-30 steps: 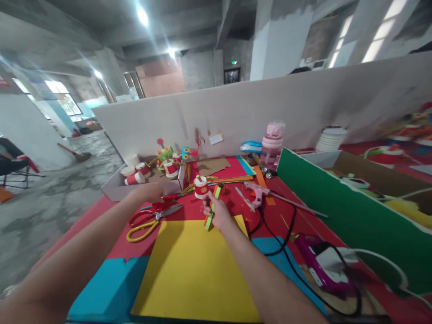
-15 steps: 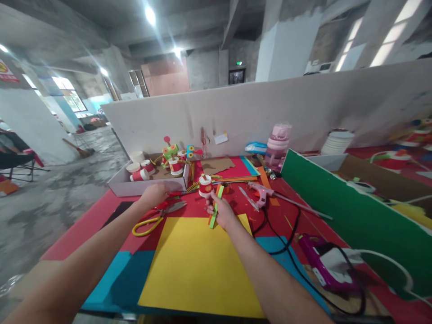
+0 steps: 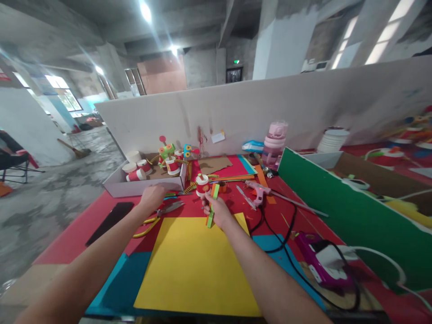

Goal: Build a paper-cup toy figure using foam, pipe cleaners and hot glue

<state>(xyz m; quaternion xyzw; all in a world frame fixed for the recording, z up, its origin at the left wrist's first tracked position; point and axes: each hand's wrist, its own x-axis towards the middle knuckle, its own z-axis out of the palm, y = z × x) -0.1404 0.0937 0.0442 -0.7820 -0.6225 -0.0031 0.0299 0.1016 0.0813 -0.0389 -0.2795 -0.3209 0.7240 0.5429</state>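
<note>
My right hand [image 3: 216, 209] is closed around folded green and orange paper strips [image 3: 211, 217], held upright over the far edge of a yellow sheet [image 3: 199, 265]. Just beyond its fingers stands a red-and-white paper cup figure [image 3: 202, 183] with springy yellow-and-black paper arms. My left hand [image 3: 153, 198] is low over the table in front of a white box [image 3: 141, 188], its fingers curled downward. What those fingers hold, if anything, is hidden. Yellow-handled scissors [image 3: 147, 228] lie beside it, partly covered by my forearm, with their blades pointing right.
Several cups and cup figures fill the white box. To the right lie a pink glue gun [image 3: 259, 191], a craft knife [image 3: 245, 197], a roll of tape [image 3: 222, 186] and a purple power strip [image 3: 320, 261] with cables. A green board [image 3: 351, 220] edges the right side; a pink bottle [image 3: 275, 141] stands behind.
The view has shifted slightly. My left hand has moved a little relative to the scissors, and red handles beside it no longer show as clearly. My right hand still grips the strips.
</note>
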